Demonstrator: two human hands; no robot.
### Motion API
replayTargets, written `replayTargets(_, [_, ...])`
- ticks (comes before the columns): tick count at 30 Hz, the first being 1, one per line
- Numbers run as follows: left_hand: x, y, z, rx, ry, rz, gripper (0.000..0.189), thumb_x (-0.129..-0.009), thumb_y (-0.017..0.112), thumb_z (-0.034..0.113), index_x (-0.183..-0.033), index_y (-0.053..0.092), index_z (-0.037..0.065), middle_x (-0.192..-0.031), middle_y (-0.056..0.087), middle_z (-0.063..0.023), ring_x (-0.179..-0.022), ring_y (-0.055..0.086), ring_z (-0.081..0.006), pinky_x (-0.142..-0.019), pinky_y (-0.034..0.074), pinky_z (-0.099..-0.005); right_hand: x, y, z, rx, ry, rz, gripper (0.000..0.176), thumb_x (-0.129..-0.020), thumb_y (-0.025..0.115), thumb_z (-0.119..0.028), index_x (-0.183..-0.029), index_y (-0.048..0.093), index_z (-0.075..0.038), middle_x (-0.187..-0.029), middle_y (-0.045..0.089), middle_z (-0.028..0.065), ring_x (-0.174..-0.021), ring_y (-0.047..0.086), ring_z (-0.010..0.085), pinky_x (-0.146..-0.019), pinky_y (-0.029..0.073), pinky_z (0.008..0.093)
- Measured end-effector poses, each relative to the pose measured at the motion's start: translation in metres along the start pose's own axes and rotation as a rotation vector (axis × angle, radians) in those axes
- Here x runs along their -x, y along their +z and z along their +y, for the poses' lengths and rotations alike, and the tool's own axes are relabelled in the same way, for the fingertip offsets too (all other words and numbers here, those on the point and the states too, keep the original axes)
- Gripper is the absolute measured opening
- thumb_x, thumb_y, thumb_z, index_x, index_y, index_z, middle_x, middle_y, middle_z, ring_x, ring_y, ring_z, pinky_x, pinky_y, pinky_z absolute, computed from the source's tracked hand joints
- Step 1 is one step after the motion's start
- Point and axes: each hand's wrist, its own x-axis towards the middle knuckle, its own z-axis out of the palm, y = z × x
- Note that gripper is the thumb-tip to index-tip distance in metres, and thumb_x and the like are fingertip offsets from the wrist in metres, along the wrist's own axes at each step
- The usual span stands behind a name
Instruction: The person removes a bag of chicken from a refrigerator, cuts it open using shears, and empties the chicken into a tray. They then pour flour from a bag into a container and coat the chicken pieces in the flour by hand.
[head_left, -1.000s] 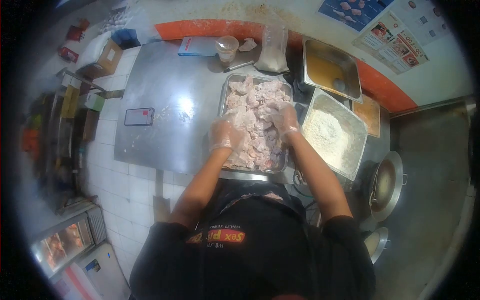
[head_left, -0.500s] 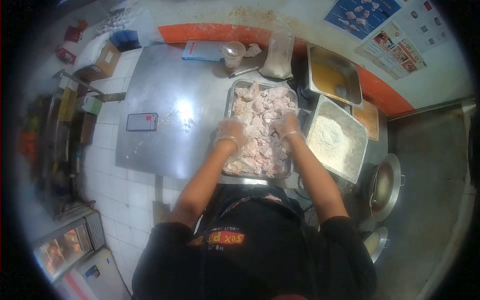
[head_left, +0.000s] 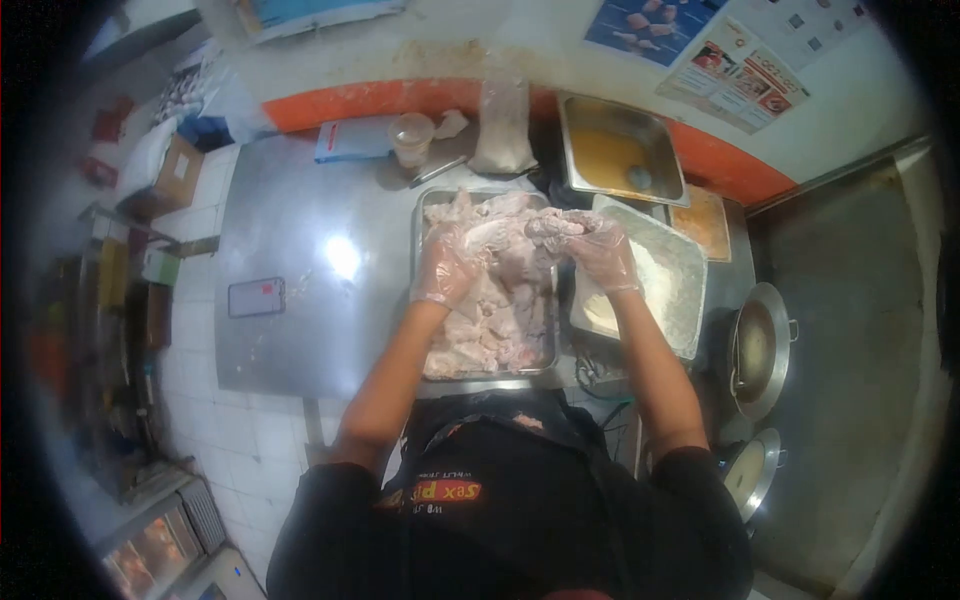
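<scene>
A metal tray (head_left: 490, 375) full of flour-coated chicken pieces (head_left: 480, 335) stands at the table's front edge. My right hand (head_left: 605, 255), in a clear plastic glove, is closed on a floured chicken piece (head_left: 552, 227) raised above the tray's right side. My left hand (head_left: 447, 265), gloved the same way, is over the tray's left side, its fingers closed round another pale floured piece (head_left: 488, 236). The two held pieces are close together. The gloves hide parts of both.
Right of the tray stands a metal pan (head_left: 688, 290) of white flour, with a pan of yellowish liquid (head_left: 610, 160) behind. A plastic bag (head_left: 503, 130), a plastic cup (head_left: 411, 140) and a pen (head_left: 438, 172) are at the back. A phone (head_left: 257, 298) lies left. Woks (head_left: 760, 350) stand right.
Both hands have risen from the chicken in the tray, each now with a piece in its fingers. The right hand has moved up and right. The whole view has shifted slightly.
</scene>
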Motion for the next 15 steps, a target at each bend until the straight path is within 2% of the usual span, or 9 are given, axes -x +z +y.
replayTargets(2, [-0.024, -0.002, 0.033, 0.069, 0.009, 0.022, 0.046, -0.074, 0.07, 0.018, -0.114, 0.059, -0.001, -0.109, 0.062, -0.0227, -0.102, 0.059, -0.036, -0.088, 0.047, -0.0387, -0.012, -0.028, -0.017, -0.049, -0.061, -0.03, 0.032, -0.071, 0.076, -0.018, -0.095, 0.069, 0.001, -0.08, 0.07, 0.0092, -0.075, 0.065, 0.0146, -0.068, 0.05, 0.0273])
replayTargets(4, [-0.047, 0.003, 0.063, -0.031, -0.124, 0.074, 0.046, -0.072, 0.072, 0.018, -0.113, 0.06, 0.0, -0.103, 0.064, -0.0202, -0.094, 0.062, -0.0345, -0.084, 0.049, -0.0375, -0.03, -0.057, -0.011, -0.204, -0.062, -0.048, 0.031, -0.072, 0.074, -0.016, -0.097, 0.07, 0.002, -0.082, 0.071, 0.0086, -0.076, 0.066, 0.0137, -0.069, 0.051, 0.0264])
replayTargets(6, [-0.074, 0.023, 0.071, -0.004, -0.024, 0.125, 0.046, -0.07, 0.073, 0.017, -0.112, 0.062, 0.003, -0.1, 0.065, -0.0178, -0.09, 0.063, -0.0331, -0.082, 0.049, -0.0377, -0.057, -0.091, 0.005, -0.05, -0.244, 0.101, 0.027, -0.072, 0.071, -0.013, -0.093, 0.07, 0.002, -0.081, 0.071, 0.0071, -0.075, 0.066, 0.012, -0.067, 0.051, 0.0259])
replayTargets(7, [-0.088, 0.033, 0.083, -0.006, 0.003, 0.129, 0.044, -0.07, 0.073, 0.017, -0.111, 0.063, 0.004, -0.101, 0.065, -0.0176, -0.09, 0.063, -0.0327, -0.082, 0.049, -0.0373, -0.063, -0.103, -0.01, -0.073, -0.112, 0.156, 0.019, -0.072, 0.068, -0.009, -0.086, 0.07, 0.003, -0.077, 0.069, 0.0062, -0.073, 0.066, 0.0123, -0.065, 0.051, 0.0265])
replayTargets(10, [-0.14, 0.086, 0.105, 0.018, 0.115, 0.198, 0.039, -0.066, 0.076, 0.014, -0.102, 0.066, 0.002, -0.107, 0.065, -0.0159, -0.098, 0.063, -0.0293, -0.087, 0.049, -0.0341, -0.108, -0.133, -0.006, 0.07, -0.129, 0.271, 0.013, -0.07, 0.067, -0.007, -0.077, 0.069, 0.003, -0.074, 0.068, 0.0066, -0.07, 0.065, 0.012, -0.063, 0.051, 0.0276])
replayTargets(11, [-0.16, 0.109, 0.105, -0.116, 0.139, 0.175, 0.037, -0.068, 0.074, 0.017, -0.102, 0.067, 0.003, -0.106, 0.065, -0.0164, -0.098, 0.062, -0.0302, -0.088, 0.049, -0.0352, -0.12, -0.134, -0.003, -0.411, -0.018, 0.094, 0.008, -0.071, 0.065, -0.005, -0.074, 0.068, 0.002, -0.071, 0.067, 0.006, -0.063, 0.063, 0.0125, -0.058, 0.05, 0.029])
replayTargets(12, [-0.177, 0.131, 0.105, -0.252, 0.158, 0.148, 0.035, -0.07, 0.073, 0.02, -0.101, 0.068, 0.003, -0.106, 0.065, -0.0169, -0.098, 0.062, -0.0312, -0.088, 0.048, -0.0363, -0.137, -0.14, 0.013, -0.421, -0.025, 0.093, 0.008, -0.071, 0.065, -0.005, -0.074, 0.068, 0.002, -0.071, 0.067, 0.006, -0.063, 0.063, 0.0125, -0.058, 0.05, 0.029])
replayTargets(13, [-0.192, 0.149, 0.105, -0.262, 0.161, 0.151, 0.035, -0.07, 0.073, 0.02, -0.101, 0.068, 0.003, -0.106, 0.065, -0.0169, -0.098, 0.062, -0.0312, -0.088, 0.048, -0.0363, -0.158, -0.142, 0.036, -0.301, 0.059, 0.017, 0.01, -0.073, 0.064, -0.007, -0.073, 0.068, 0.002, -0.07, 0.067, 0.0069, -0.059, 0.062, 0.0128, -0.056, 0.049, 0.0299])
replayTargets(15, [-0.219, 0.183, 0.105, -0.425, 0.032, -0.072, 0.028, -0.078, 0.061, 0.019, -0.102, 0.067, 0.005, -0.109, 0.063, -0.0187, -0.099, 0.063, -0.0305, -0.084, 0.052, -0.0373, -0.177, -0.151, 0.046, 0.099, 0.217, -0.077, 0.016, -0.077, 0.062, -0.014, -0.073, 0.068, 0.0, -0.066, 0.065, 0.0092, -0.051, 0.06, 0.0159, -0.054, 0.048, 0.032])
